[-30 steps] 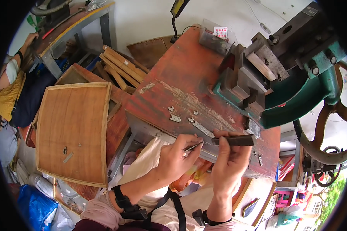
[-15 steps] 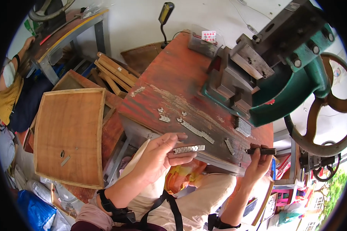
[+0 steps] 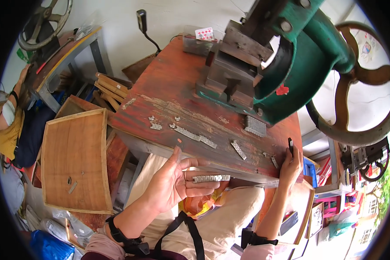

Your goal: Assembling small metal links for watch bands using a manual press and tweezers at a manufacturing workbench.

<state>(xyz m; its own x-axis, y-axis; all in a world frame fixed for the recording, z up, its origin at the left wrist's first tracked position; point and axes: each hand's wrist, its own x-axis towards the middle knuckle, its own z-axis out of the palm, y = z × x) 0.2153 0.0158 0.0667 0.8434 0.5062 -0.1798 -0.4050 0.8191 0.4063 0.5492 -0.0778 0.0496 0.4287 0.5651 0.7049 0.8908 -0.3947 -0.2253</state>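
Observation:
Across the fingers of my left hand [image 3: 167, 182], palm up, lies a short silver metal watch-band strip [image 3: 211, 178]. The thumb of that hand is raised away from it. My right hand [image 3: 291, 167] is at the table's right front corner, its fingers closed around a small dark bar [image 3: 290, 146] that points upward. Next to those fingers a short metal piece [image 3: 274, 162] lies on the tabletop. Further left are a linked band section [image 3: 238, 150], a longer band strip [image 3: 195, 137] and several small loose links [image 3: 155, 125].
A green hand press [image 3: 307, 86] with a large wheel [image 3: 342, 125] stands on the worn red table [image 3: 160, 82]. A block of stacked metal pieces [image 3: 255, 126] lies by its base. At left are a wooden tray [image 3: 73, 160] and another person's arm [image 3: 19, 86].
My right hand has come to the table corner, and its dark bar has turned from level to upright. My left thumb has lifted off the band strip. The view has shifted right.

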